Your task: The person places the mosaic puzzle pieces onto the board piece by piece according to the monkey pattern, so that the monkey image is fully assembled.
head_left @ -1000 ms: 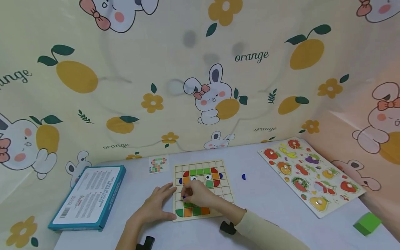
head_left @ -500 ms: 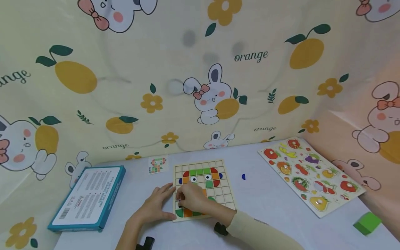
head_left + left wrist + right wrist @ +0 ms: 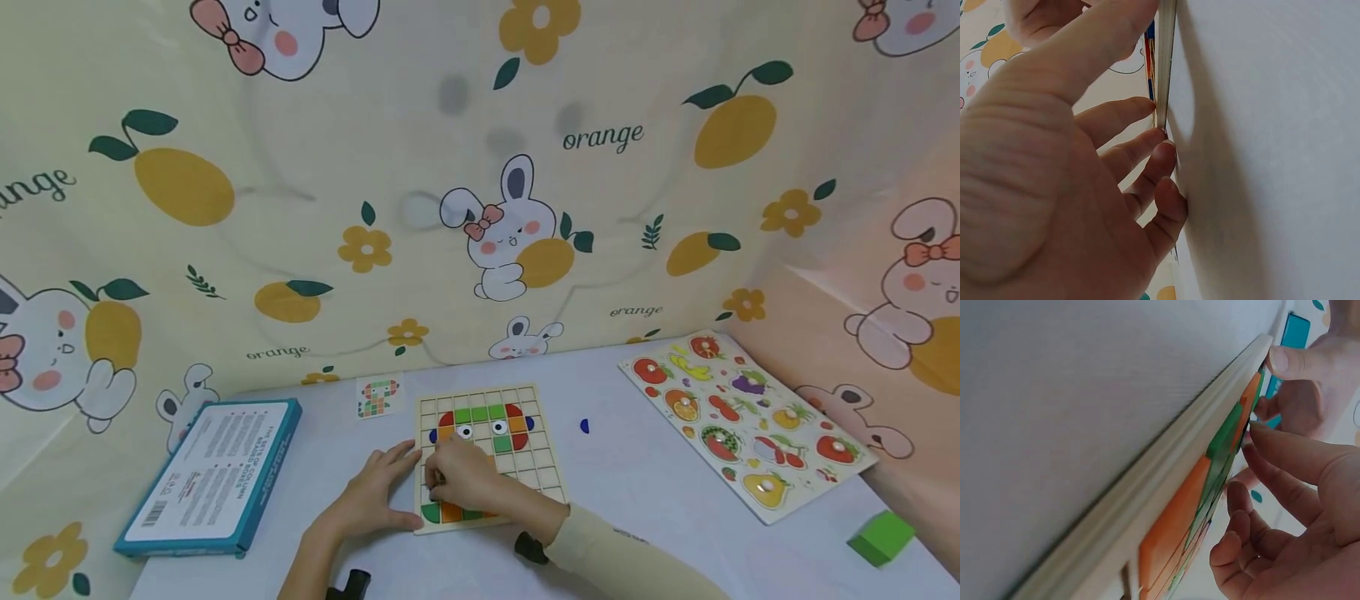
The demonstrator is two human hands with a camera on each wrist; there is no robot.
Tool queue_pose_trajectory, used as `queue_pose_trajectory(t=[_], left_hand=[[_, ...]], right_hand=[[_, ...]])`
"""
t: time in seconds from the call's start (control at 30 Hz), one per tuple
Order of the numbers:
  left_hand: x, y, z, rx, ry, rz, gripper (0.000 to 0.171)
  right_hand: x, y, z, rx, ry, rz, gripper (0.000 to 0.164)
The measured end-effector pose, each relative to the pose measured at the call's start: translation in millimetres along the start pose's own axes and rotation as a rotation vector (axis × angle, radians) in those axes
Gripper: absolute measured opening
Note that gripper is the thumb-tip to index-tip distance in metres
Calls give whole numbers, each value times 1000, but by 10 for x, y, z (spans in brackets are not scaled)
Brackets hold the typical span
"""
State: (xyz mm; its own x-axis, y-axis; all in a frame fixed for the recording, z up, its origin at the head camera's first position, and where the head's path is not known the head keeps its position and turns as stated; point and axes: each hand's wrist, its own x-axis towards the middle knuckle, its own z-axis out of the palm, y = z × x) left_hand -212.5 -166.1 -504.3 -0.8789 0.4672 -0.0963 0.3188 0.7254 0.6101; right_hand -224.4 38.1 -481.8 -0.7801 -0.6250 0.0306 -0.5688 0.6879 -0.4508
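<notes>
A wooden grid board [image 3: 550,457] lies on the white table, bearing red, green, orange and blue tiles and two eye tiles [image 3: 499,427]. Along its left edge rests my left hand [image 3: 373,493], thumb at the near corner and fingers spread against the side. Over the lower left squares, my right hand [image 3: 467,477] pinches a small dark piece [image 3: 1247,427] between thumb and index finger, down at the board's surface. Its shape is mostly hidden by the fingertips. A blue half-circle piece [image 3: 584,426] lies on the table to the right of the board.
Behind the board's left corner lies a small pattern card [image 3: 380,396]. A blue and white box [image 3: 210,475] is at the left. To the right are a fruit puzzle board [image 3: 738,417] and a green block [image 3: 881,537]. A patterned cloth hangs behind.
My right hand has moved slightly left and down over the board, uncovering an eye tile. A blue piece seen at its fingertips earlier is now mostly hidden. My left hand stays put.
</notes>
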Motion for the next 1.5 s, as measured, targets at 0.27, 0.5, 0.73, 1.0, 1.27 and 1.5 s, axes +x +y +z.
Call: queue_pose_trajectory(t=[0.27, 0.5, 0.73, 1.0, 1.27, 1.5], left_hand=[[7, -14, 8, 3, 4, -4, 101], [0, -16, 4, 3, 1, 9, 100], [2, -16, -1, -2, 10, 18, 100], [21, -32, 20, 22, 6, 6, 103], [26, -12, 34, 11, -4, -41, 105], [24, -36, 38, 9, 0, -39, 107]], right_hand=[[23, -1, -88, -23, -16, 12, 8], [34, -5, -89, -75, -64, -16, 8], [87, -31, -34, -75, -69, -16, 13], [29, 107, -106, -50, 29, -7, 12], [-263, 833, -472, -139, 258, 191, 8], [-846, 1656, -774, -7, 220, 463, 32]])
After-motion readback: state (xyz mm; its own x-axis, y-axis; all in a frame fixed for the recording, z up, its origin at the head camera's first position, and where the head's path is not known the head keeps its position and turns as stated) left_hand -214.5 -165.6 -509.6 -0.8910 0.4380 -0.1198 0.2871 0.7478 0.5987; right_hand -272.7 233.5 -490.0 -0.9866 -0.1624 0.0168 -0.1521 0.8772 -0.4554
